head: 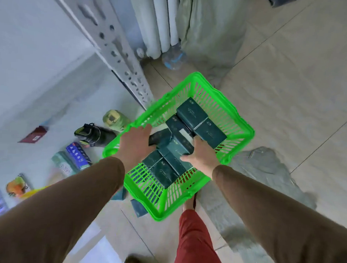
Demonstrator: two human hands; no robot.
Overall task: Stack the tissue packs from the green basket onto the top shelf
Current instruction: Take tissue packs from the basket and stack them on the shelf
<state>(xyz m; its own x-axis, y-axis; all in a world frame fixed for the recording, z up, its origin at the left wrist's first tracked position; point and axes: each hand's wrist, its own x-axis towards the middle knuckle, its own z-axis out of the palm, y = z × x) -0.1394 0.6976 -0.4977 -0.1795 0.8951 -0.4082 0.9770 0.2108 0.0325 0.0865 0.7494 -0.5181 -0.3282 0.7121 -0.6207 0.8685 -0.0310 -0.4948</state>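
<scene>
- Brown sleeves (274,215) fill the near part of the view, both arms reaching down toward the green basket (238,132) on the tiled floor (290,76).
- Left hand (135,144) is inside the basket by its left rim, fingers bent over a dark tissue pack (158,138); its grip looks to be closing on that pack, though the hand's back hides the fingertips.
- Right hand (201,158) grasps another dark pack (180,147) from the right side, thumb on its near face and fingers curled round its far edge.
- More tissue packs (201,122) lie jumbled in the basket, some on edge, some flat; two more show on the floor under its near corner (138,208).
- A perforated metal shelf post (112,47) runs diagonally up to the left, just beside the basket's far corner.
- On a low shelf (56,98) to the left sit a black shoe (93,135), a blue box (77,156) and other blurred packets.
- A red trouser leg (195,243) stands below the basket.
</scene>
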